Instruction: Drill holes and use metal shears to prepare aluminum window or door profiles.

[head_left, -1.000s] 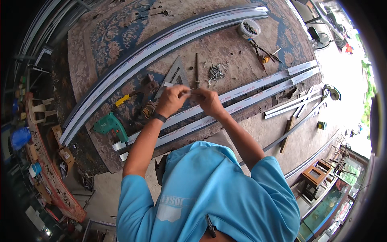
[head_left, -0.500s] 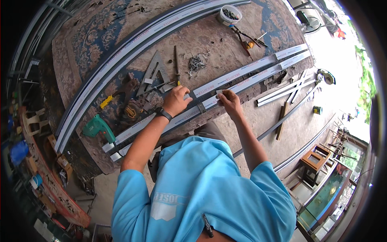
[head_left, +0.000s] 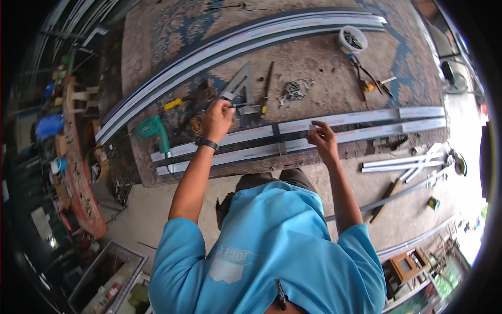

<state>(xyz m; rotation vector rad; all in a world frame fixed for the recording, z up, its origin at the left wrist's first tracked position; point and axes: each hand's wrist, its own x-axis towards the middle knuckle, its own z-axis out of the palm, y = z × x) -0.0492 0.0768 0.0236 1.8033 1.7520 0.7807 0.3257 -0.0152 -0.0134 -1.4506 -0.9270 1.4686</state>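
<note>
My left hand [head_left: 216, 121], with a dark band at its wrist, is over the near left of the table. Its fingers are curled beside a metal triangle square [head_left: 244, 86] and a small pale block [head_left: 228, 96]; what they hold, if anything, I cannot make out. My right hand [head_left: 324, 138] pinches a small whitish piece [head_left: 312, 127] above two long film-covered metal profiles [head_left: 361, 118]. A small grey bracket [head_left: 282, 148] sits across the nearer profile. Just past my left hand lie a screwdriver [head_left: 267, 89] and a pile of screws or rivets [head_left: 295, 91].
A green power drill [head_left: 154, 132] and a yellow-handled tool [head_left: 175, 103] lie at the left. Long profiles [head_left: 219, 52] run across the far side. A white tub [head_left: 353, 40] of fasteners and pliers [head_left: 362, 78] are at the right. More bars [head_left: 402, 164] lie on the floor.
The view has turned and shifted, so the table appears further right and more level. My left hand has moved from the profiles towards the square. My right hand keeps its small piece over the profiles.
</note>
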